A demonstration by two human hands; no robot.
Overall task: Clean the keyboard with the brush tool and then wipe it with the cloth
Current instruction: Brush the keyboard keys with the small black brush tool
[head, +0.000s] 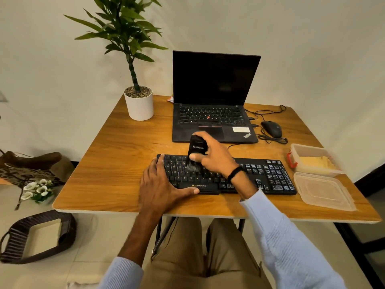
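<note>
On the wooden table (pixel 116 155) in front of me, the black keyboard (pixel 266 176) lies lengthwise near the front edge. My right hand (pixel 216 158) is curled round the black brush tool (pixel 197 150), thumb across its front. It holds the brush upright, with the grey bristles down on the keys of the keyboard's left half, around the upper letter rows. My left hand (pixel 159 184) lies flat over the keyboard's left end with the fingers straight. Its thumb stretches along the front edge by the space bar, and it grips nothing.

The yellow cloth (pixel 315 162) sits in a clear plastic tub (pixel 300 150) at the table's right side, just beyond the keyboard's right end. The tub's lid (pixel 323 190) lies flat on the table, nearer to me than the tub.

Behind the keyboard an open laptop (pixel 212 80) stands with its screen dark. A black mouse (pixel 271 129) and its cable lie to the laptop's right, and a plant in a white pot (pixel 139 105) stands to its left. A dark woven basket (pixel 31 236) rests on the floor at my left.
</note>
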